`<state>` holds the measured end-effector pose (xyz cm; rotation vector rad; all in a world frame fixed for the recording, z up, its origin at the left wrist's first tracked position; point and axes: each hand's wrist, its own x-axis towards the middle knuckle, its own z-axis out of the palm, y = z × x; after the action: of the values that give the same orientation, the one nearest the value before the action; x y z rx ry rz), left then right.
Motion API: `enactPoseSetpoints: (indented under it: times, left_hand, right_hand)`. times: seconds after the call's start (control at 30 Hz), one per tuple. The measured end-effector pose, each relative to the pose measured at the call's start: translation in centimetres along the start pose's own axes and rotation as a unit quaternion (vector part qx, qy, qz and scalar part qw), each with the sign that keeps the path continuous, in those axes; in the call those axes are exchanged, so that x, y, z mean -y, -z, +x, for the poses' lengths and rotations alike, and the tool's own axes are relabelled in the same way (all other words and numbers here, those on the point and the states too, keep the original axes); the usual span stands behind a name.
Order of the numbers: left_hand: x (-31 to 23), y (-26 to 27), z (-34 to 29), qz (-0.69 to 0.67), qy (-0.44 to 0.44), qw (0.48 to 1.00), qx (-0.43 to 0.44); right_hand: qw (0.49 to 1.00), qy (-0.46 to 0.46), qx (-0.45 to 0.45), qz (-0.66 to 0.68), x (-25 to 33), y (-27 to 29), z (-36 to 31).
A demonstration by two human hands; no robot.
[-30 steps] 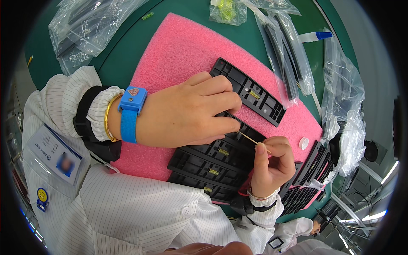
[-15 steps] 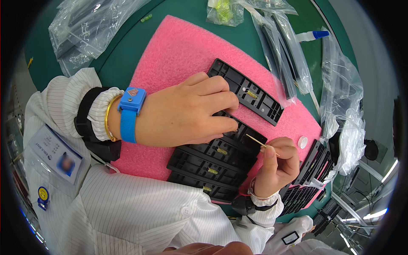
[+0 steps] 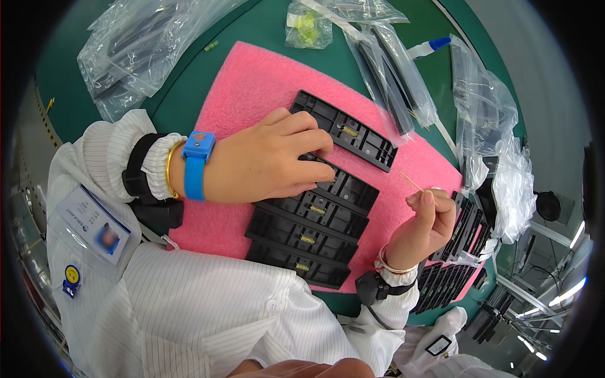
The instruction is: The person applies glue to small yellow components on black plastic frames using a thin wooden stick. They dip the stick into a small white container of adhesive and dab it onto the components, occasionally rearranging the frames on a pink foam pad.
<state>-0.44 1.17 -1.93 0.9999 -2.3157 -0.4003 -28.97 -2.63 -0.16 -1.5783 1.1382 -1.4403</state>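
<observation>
My right hand (image 3: pixel 425 222) pinches a thin wooden stick (image 3: pixel 412 181) between thumb and fingers, over pink foam to the right of the black parts. My left hand (image 3: pixel 274 160) has its fingers curled over the left end of the uppermost black plastic part (image 3: pixel 356 190) in an overlapping row; what its fingertips grip is hidden. Below lie more such parts (image 3: pixel 331 222), each with a small yellow-green vial (image 3: pixel 307 239) in its middle. A separate black part (image 3: pixel 372 146) with a vial (image 3: pixel 348 131) rests beyond the fingers.
The pink foam sheet (image 3: pixel 252 82) covers a green table (image 3: pixel 183 82). Plastic bags holding dark strips (image 3: pixel 403 82) lie at the back, beside a blue-capped bottle (image 3: pixel 432 46). A bag of yellow-green pieces (image 3: pixel 307 28) is nearby. More black parts (image 3: pixel 444 283) are lined up at right.
My right hand has drawn the stick away from the black parts, to the right. My left hand stays over the same part. The whole view has shifted slightly.
</observation>
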Motion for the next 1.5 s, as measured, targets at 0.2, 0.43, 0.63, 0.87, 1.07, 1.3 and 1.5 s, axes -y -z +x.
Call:
enactPoseSetpoints:
  times: [0.2, 0.43, 0.63, 0.87, 1.07, 1.3, 1.5]
  left_hand:
    - [0.1, 0.0, 0.0, 0.006, -0.003, 1.0, 0.001]
    - [0.2, 0.2, 0.0, 0.027, -0.016, 0.999, 0.012]
    - [0.5, 0.0, 0.0, 0.048, -0.033, 0.998, 0.019]
    - [0.6, 0.1, 0.0, 0.066, -0.045, 0.996, 0.025]
    - [0.7, 0.1, 0.0, 0.085, -0.05, 0.995, 0.03]
    - [0.7, -0.1, 0.2, 0.098, -0.073, 0.992, 0.026]
    - [0.6, 0.5, 0.0, 0.023, -0.03, 0.999, 0.029]
  right_hand:
    - [1.0, -0.007, 0.016, -0.018, -0.1, -0.4, -0.5]
    - [0.998, 0.028, 0.022, -0.052, -0.6, -0.5, -0.5]
    - [0.998, 0.024, 0.016, -0.057, -0.8, -0.5, -0.5]
    - [0.997, 0.023, -0.004, -0.07, -1.1, -0.3, -0.2]
    - [0.996, 0.026, -0.011, -0.08, -1.0, -0.5, -0.1]
    - [0.992, 0.061, -0.041, -0.103, -1.4, 0.4, 0.3]
    - [0.983, 0.032, -0.168, -0.073, -1.7, 4.9, 2.0]
